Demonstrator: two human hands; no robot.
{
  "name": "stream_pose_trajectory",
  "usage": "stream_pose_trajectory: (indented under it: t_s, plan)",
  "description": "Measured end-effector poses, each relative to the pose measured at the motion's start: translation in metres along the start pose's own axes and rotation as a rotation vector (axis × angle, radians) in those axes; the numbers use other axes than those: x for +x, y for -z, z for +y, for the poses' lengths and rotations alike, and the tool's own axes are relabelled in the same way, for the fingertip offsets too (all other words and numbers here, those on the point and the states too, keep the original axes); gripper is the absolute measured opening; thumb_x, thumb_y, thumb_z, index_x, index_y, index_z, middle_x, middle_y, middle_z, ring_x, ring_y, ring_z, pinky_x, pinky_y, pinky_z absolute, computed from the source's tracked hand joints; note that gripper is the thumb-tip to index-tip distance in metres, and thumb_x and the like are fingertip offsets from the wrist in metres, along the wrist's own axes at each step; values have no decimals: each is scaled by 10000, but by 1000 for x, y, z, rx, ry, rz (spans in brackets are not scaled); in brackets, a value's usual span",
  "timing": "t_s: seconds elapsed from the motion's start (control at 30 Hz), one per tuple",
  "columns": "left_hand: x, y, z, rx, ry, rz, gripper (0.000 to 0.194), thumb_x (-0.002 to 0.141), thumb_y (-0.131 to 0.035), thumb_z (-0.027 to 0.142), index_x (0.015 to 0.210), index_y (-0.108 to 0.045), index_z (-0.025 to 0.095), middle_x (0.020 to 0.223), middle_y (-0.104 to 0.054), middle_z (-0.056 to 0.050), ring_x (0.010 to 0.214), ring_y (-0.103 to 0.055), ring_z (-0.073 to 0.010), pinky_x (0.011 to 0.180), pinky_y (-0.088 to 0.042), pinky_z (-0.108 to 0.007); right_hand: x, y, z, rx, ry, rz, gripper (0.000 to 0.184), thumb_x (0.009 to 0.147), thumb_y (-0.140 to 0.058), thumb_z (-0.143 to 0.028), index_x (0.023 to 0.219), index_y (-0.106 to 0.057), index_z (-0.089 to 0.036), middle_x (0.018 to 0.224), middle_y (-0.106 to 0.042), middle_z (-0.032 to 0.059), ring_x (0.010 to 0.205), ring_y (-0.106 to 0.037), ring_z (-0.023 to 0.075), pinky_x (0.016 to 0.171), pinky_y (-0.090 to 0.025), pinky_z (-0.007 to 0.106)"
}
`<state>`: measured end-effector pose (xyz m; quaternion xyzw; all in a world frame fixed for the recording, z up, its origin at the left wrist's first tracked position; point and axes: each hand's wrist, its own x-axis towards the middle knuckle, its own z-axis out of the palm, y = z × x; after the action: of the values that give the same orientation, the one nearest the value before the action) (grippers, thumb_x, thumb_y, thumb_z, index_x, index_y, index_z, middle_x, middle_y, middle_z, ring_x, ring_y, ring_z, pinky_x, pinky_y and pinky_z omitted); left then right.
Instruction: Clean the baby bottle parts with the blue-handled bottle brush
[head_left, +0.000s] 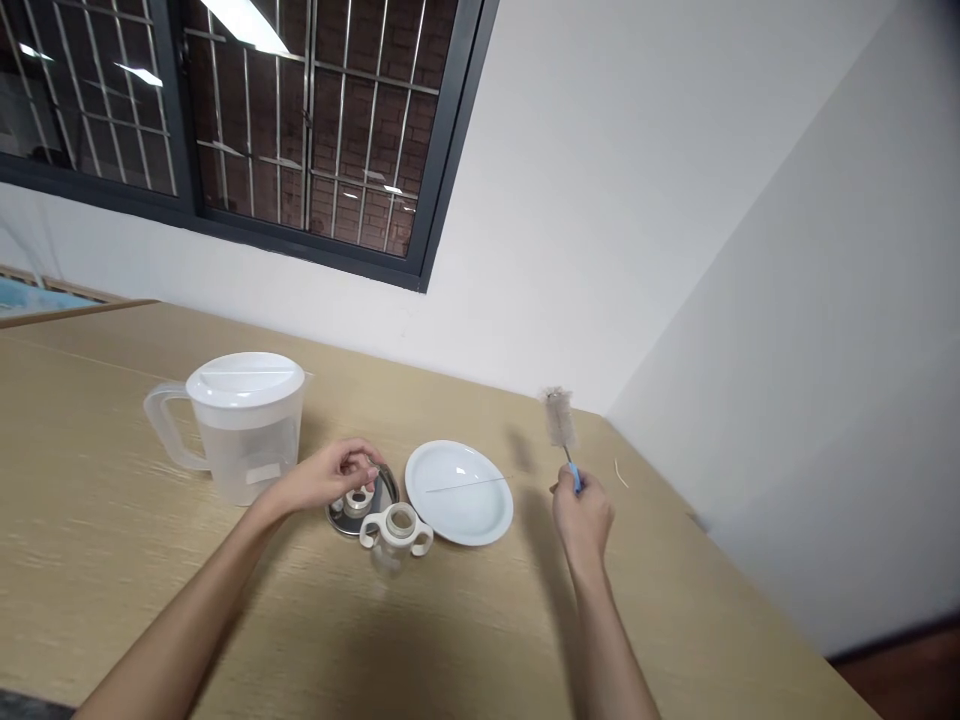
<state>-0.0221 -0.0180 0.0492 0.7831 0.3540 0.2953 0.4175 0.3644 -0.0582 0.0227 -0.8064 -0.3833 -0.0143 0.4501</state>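
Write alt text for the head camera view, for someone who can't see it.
A person's right hand holds a brush, bristles up, above a table, while the left hand is at a metal dish. Nearby are a two-handled bottle, a white plate and a lidded jug.

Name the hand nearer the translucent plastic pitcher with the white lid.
Left. The left hand is just right of the pitcher; the right hand, holding a blue-handled brush, is farther right, past the round white plate.
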Motion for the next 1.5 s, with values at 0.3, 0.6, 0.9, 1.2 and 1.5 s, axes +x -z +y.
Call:
stream_pose_trajectory:
  t_s: [0.3, 0.6, 0.9, 1.2, 1.5]
  plan:
    - [-3, 5, 2, 59, -5, -71, 432, 820, -611, 566, 825, -704, 145, 680, -633, -21, 613, -520, -128, 546, -374, -230, -4, -2, -3, 7, 3, 5, 392, 867, -412, -452, 861, -676, -161, 802, -723, 124, 758, -615, 264, 692, -381, 314]
    - [4, -10, -11, 42, 10, -306, 413, 761, -678, 557, 885, -705, 164, 806, -693, -47, 708, -590, -153, 618, -434, -243, -5, -5, -2, 42, 20, 17, 403, 864, -427, -458, 900, -685, -150, 814, -729, 129, 762, -629, 263, 692, -390, 304]
    - [-1, -14, -11, 103, 83, -302, 838, 461, -889, 464, 1201, -564, 241, 1002, -627, -20, 916, -607, -213, 760, -476, -279, -7, -8, -3, 49, 27, 11, 442, 866, -418, -471, 952, -689, -133, 825, -730, 133, 758, -629, 264, 706, -391, 310]
    - [-6, -25, 2, 223, 45, -271, 795, 480, -864, 460, 1181, -548, 260, 1064, -612, -10, 969, -605, -225, 763, -465, -266, -6, -10, 0, 48, 63, 35, 520, 874, -394, -526, 951, -691, -106, 804, -729, 154, 718, -620, 256, 675, -382, 310]
    - [-2, -35, -5, 302, 52, -263, 663, 510, -840, 450, 1072, -567, 227, 995, -631, -18, 876, -609, -213, 718, -443, -275, -11, -13, -1, 100, 75, 86, 477, 885, -433, -529, 1042, -654, -136, 852, -724, 117, 768, -625, 251, 701, -397, 314]
